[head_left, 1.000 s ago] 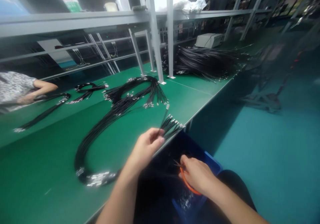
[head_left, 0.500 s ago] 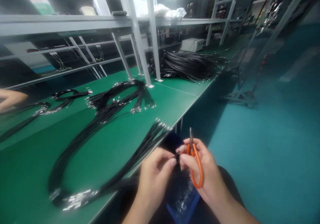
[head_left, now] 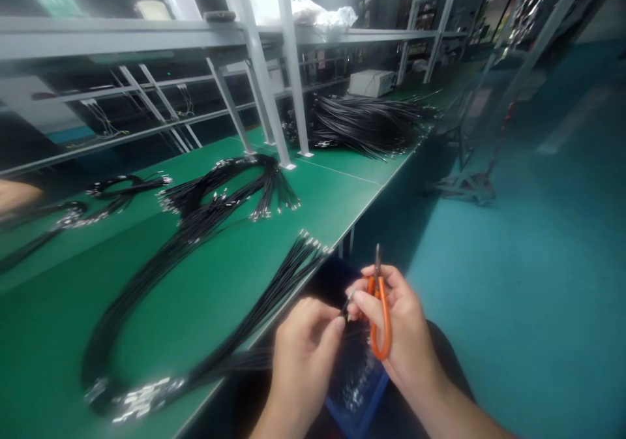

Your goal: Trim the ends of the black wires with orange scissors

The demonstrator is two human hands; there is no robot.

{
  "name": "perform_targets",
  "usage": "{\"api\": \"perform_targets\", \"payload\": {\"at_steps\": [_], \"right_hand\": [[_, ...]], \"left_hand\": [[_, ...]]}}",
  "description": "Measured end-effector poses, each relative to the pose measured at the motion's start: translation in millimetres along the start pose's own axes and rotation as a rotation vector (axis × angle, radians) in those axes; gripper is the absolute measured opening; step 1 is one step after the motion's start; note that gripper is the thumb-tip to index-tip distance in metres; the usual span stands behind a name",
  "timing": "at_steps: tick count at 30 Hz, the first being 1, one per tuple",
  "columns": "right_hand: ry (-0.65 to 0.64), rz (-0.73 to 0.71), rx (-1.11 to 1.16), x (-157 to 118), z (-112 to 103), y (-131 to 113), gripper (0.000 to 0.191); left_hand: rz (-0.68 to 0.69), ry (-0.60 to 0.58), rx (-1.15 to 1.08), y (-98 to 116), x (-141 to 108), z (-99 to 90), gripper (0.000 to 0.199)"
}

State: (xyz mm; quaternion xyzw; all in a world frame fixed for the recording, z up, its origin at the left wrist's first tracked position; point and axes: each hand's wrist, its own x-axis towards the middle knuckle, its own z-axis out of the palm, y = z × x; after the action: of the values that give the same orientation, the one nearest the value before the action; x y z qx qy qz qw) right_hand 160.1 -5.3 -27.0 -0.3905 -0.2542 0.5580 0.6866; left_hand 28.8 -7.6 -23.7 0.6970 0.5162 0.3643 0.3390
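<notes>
My left hand (head_left: 308,348) pinches a thin black cable end (head_left: 345,310) between thumb and forefinger. Facing it, my right hand (head_left: 398,315) is wrapped round orange-handled scissors (head_left: 385,321), their closed tips pointing up and away. The right thumb and fingertips also meet at the tip of the cable end. Below both hands lies a blue tray (head_left: 372,406) with small clear or silvery pieces in it. A long bundle of black cables (head_left: 132,302) with silvery ends curves over the green table (head_left: 210,315) to my left.
A larger heap of black cables (head_left: 362,122) lies farther back, before a pale box (head_left: 372,83). White shelf posts (head_left: 293,67) rise from the table. Another person's arm (head_left: 17,194) shows at the left edge. A wheeled stand (head_left: 464,188) is on the blue floor.
The view has shifted slightly, so the table things sit a little farther left. My right hand has turned the scissors more upright. More of the cable end shows between the hands.
</notes>
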Motion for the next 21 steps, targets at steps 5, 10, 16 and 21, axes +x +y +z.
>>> {"api": "perform_targets", "payload": {"at_steps": [5, 10, 16, 21], "right_hand": [[-0.029, 0.029, 0.006, 0.8, 0.4, -0.6, 0.029], [-0.042, 0.059, 0.024, 0.3, 2.9, -0.2, 0.029], [-0.001, -0.016, -0.084, -0.3, 1.2, 2.6, 0.03], [-0.017, -0.005, -0.072, -1.8, 1.6, 1.2, 0.028]], "left_hand": [[-0.014, -0.003, -0.011, -3.1, -1.6, 1.4, 0.015], [-0.08, -0.034, -0.132, -3.8, 0.5, -1.2, 0.018], [-0.048, -0.011, -0.02, -2.2, -3.1, -1.4, 0.018], [-0.008, 0.015, 0.046, -2.4, -6.5, 0.5, 0.017]]}}
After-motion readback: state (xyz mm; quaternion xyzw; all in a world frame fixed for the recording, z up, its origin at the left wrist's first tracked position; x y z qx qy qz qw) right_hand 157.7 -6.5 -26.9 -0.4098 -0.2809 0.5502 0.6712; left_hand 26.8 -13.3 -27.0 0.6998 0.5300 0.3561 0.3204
